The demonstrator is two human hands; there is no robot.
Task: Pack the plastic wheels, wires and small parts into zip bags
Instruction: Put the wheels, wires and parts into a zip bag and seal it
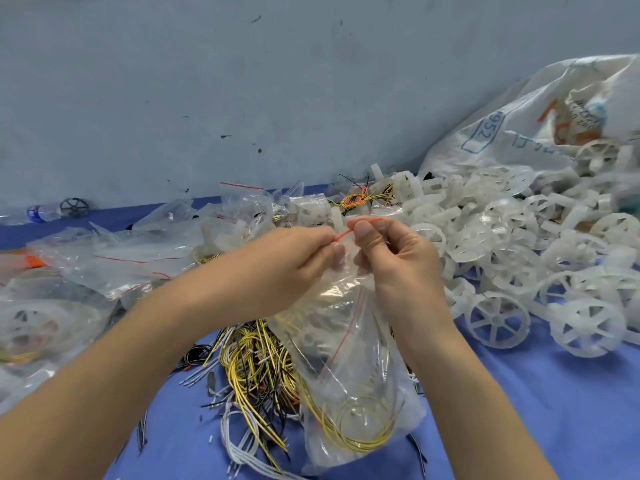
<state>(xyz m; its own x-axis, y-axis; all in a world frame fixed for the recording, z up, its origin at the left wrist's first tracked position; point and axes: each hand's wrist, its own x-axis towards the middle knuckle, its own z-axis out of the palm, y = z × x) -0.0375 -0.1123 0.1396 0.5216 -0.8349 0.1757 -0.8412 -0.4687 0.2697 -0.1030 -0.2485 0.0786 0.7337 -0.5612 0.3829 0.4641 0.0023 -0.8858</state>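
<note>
A blue cloth (519,410) lies under everything, with a grey wall (242,81) behind. White wheels (519,254) heap up at 3 o'clock, by a big white sack (519,116) at 2 o'clock. Full bags (114,258) pile at 9 o'clock. Loose wires (249,368) lie at 6 o'clock, partly behind the zip bag (349,375) in the middle. The left hand (294,258) and right hand (391,251) both pinch its red top edge.

Yellow wires (256,368), blue cloth (519,410)

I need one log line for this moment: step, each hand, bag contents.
step: filled zip bag, at zip strip | left hand: pinches strip | right hand: pinches strip | contents: yellow wires | nearby: wheel pile
</note>
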